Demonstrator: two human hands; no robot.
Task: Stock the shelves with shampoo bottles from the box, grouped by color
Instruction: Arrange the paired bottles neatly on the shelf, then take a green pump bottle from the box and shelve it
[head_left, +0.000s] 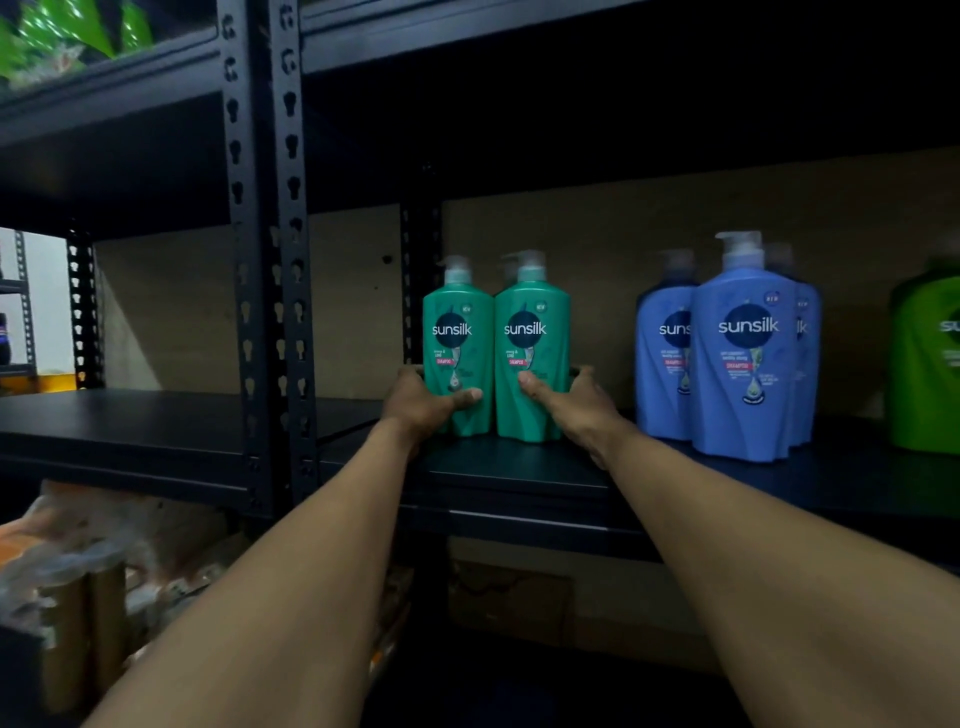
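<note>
Dark steel shelf (519, 467), head view; dim light, brown backing board (623, 234) behind. Left teal bottle (460, 338) and right teal bottle (532, 343) stand upright and touching, set back from the front edge, toward the shelf's left end. Left hand (421, 400) grips the left teal bottle low, thumb across its front; right hand (566, 400) grips the right one likewise. Blue bottles (743, 353) stand well apart to the right; green bottle (924, 364) at the far right. Box not in view. Recommendation: seat both bases flat, labels square to the front edge; preserve the gap to the blue group; loosen fingers only once neither bottle rocks.
</note>
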